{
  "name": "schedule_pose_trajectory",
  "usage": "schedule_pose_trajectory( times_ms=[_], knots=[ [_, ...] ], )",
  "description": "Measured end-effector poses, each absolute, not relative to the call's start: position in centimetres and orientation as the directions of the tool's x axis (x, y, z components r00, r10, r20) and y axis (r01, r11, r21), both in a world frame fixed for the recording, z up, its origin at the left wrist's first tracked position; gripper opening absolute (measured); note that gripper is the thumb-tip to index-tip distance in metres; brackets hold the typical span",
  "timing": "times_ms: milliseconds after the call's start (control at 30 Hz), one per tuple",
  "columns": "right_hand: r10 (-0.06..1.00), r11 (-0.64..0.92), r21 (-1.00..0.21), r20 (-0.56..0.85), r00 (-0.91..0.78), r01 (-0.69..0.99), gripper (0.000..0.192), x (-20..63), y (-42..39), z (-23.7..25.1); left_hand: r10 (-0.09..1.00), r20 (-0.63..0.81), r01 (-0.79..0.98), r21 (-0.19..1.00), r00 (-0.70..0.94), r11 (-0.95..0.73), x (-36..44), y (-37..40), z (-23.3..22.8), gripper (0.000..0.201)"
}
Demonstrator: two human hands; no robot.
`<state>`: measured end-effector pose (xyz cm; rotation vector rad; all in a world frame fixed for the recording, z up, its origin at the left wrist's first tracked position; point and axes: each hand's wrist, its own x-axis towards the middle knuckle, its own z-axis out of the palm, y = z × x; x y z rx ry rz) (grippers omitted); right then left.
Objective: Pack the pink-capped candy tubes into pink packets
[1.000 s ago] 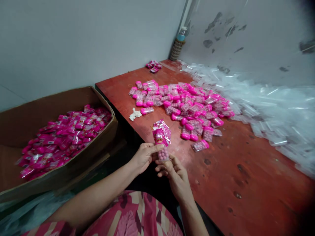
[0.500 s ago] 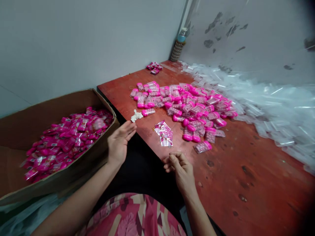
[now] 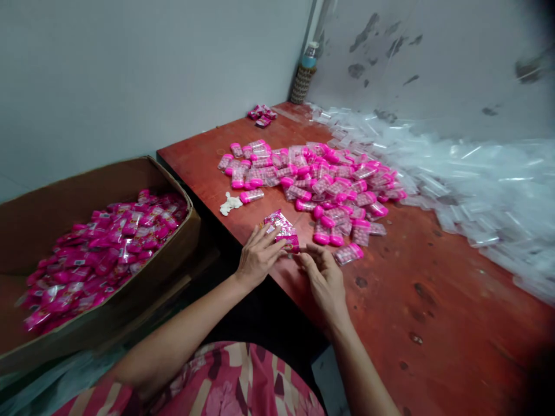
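A small pile of shiny pink sachets (image 3: 277,222) lies near the front edge of the red table (image 3: 381,323). My left hand (image 3: 255,260) rests on the pile's near side, fingers stretched out over the printed foil. At the right corner of the nearest sachet (image 3: 291,242), my right hand (image 3: 323,277) has its thumb and fingers closed in a pinch. The fingertips partly hide that corner. Beyond my right hand lies a clear container with a pink cap (image 3: 348,253), filled with small pink balls.
A heap of similar pink-capped containers (image 3: 323,173) covers the middle of the table. Clear empty cases (image 3: 468,185) pile along the right wall. At left stands a cardboard box (image 3: 173,245) of pink packets (image 3: 104,248). A crumpled white scrap (image 3: 229,203) and a bottle (image 3: 310,55) are farther back.
My left hand has come rightward from beside the table edge onto the sachets. My right hand has moved slightly forward to the sachet's corner. The view has shifted slightly.
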<state>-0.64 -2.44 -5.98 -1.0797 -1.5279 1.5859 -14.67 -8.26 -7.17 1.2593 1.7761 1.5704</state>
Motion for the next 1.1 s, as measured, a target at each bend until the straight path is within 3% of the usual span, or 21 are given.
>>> schedule_pose_trajectory(
  times_ms=[200, 300, 400, 467, 533, 633, 767, 867, 1000, 1033, 1100],
  knots=[
    [0.897, -0.198, -0.975, -0.138, -0.42, -0.104, 0.028, -1.6, -1.6, -5.5, 0.803, -0.022, -0.086, 0.996, -0.595, -0.037, -13.0, -9.5, -5.1, 0.039],
    [0.872, -0.201, -0.974, -0.131, -0.471, -0.101, 0.029, -1.5, -2.1, -5.6, 0.859, -0.214, -0.326, 0.944, -0.465, 0.059, -12.9, -9.9, -5.5, 0.031],
    [0.862, -0.088, -0.995, -0.1, -0.498, 0.046, 0.028, -0.9, -2.2, -5.6, 0.897, -0.319, -0.47, 0.87, -0.306, 0.148, -13.0, -9.9, -5.9, 0.025],
    [0.906, 0.093, -0.953, -0.038, -0.422, 0.287, 0.03, 0.0, -1.5, -5.2, 0.875, -0.358, -0.504, 0.849, -0.326, 0.159, -13.1, -9.9, -6.1, 0.024],
    [0.96, 0.21, -0.754, 0.037, -0.279, 0.622, 0.038, 1.1, -0.3, -4.6, 0.848, -0.391, -0.521, 0.837, -0.357, 0.166, -13.0, -9.9, -6.0, 0.024],
    [0.995, 0.102, -0.345, 0.039, -0.094, 0.933, 0.055, 2.3, 1.8, -3.7, 0.81, -0.443, -0.565, 0.806, -0.383, 0.174, -12.9, -10.0, -5.8, 0.022],
    [0.993, 0.046, -0.083, -0.101, -0.055, 0.995, 0.064, 2.5, 3.9, -3.1, 0.758, -0.501, -0.653, 0.746, -0.417, 0.134, -12.9, -10.0, -5.8, 0.021],
    [0.976, 0.108, -0.009, -0.19, -0.107, 0.994, 0.048, 3.1, 4.8, -2.9, 0.734, -0.528, -0.71, 0.699, -0.427, 0.09, -13.2, -9.8, -6.1, 0.022],
    [0.957, 0.182, -0.021, -0.225, -0.182, 0.983, 0.035, 5.1, 5.1, -3.1, 0.708, -0.546, -0.741, 0.67, -0.448, 0.048, -13.4, -9.4, -6.1, 0.024],
    [0.959, 0.181, -0.12, -0.2, -0.203, 0.976, 0.034, 5.3, 4.7, -3.3, 0.703, -0.548, -0.74, 0.671, -0.454, 0.045, -13.3, -9.3, -6.0, 0.025],
    [0.953, 0.171, -0.472, -0.145, -0.267, 0.865, 0.034, 5.0, 3.1, -3.7, 0.7, -0.548, -0.732, 0.679, -0.459, 0.051, -13.0, -9.0, -5.8, 0.025]
  ],
)
